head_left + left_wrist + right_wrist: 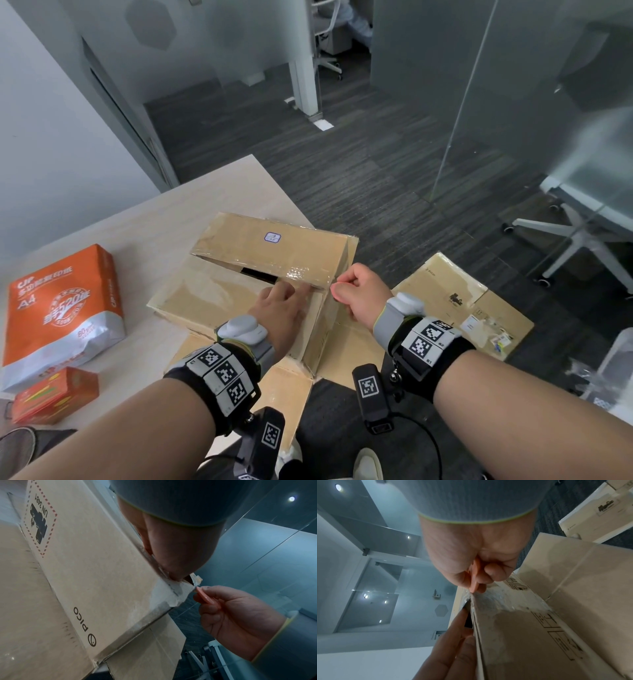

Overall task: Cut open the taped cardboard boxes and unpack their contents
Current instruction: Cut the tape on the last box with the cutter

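A brown cardboard box [239, 270] sealed with clear tape sits on the corner of the light wood table [137, 222]. A dark gap shows between its top flaps. My left hand [286, 301] lies flat on the top near the right end, and its straight fingers [455, 635] reach the gap at the flap edge. My right hand [346, 291] is curled round a small pink cutter [475, 580]. The cutter's tip [199, 590] touches the crinkled tape at the box's upper right corner [476, 599]. The box side [94, 568] carries printed marks.
An orange A4 paper ream [61, 308] and a small orange carton [54, 394] lie on the table at the left. Flattened cardboard [462, 301] lies on the dark carpet to the right, and more [284, 394] under the box. An office chair base [575, 240] and glass walls stand beyond.
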Demonstrator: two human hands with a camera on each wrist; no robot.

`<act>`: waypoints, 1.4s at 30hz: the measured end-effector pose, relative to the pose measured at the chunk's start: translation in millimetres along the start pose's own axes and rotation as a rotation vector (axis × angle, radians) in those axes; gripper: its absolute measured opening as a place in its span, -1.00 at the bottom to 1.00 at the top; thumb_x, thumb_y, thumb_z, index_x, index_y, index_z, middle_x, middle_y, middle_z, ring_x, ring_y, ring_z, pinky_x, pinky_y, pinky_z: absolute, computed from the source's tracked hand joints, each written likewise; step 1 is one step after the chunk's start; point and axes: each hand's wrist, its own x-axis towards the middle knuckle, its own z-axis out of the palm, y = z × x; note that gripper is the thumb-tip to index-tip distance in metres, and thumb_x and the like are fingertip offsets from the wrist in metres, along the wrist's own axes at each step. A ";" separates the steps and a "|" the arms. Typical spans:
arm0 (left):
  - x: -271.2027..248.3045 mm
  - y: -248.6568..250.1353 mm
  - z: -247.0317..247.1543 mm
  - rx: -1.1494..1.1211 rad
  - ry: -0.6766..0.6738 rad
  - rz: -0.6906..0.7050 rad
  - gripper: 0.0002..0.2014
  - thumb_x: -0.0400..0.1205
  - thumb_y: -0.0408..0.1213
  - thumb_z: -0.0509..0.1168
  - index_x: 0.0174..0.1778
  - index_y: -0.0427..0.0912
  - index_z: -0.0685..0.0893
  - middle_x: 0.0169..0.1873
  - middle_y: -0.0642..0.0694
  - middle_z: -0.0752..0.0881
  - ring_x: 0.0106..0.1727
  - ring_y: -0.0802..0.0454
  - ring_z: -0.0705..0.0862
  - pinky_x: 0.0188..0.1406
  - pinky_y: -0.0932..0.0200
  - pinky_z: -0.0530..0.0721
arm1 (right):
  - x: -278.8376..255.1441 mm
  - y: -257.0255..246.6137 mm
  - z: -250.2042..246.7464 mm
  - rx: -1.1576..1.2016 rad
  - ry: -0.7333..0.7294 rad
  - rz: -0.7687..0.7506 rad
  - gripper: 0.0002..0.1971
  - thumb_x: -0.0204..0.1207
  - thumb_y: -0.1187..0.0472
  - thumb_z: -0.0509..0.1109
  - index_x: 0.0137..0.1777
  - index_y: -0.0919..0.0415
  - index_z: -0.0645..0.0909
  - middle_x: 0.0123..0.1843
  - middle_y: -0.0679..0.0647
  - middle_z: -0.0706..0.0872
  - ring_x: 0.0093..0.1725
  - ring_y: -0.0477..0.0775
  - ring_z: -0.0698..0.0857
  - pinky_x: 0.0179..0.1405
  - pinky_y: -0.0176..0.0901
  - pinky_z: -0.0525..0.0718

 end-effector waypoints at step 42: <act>-41.9 -168.9 -66.3 -1.330 -0.193 -0.356 -0.60 0.77 0.15 0.17 0.07 -0.05 0.77 -0.05 -0.11 0.81 -0.21 -0.04 0.74 -0.38 0.08 0.66 | -31.2 -117.4 171.7 0.174 -0.150 -0.086 -0.95 0.66 0.36 0.39 0.07 0.30 0.61 -0.29 0.15 0.74 -0.35 -0.07 0.64 -0.35 -0.46 0.53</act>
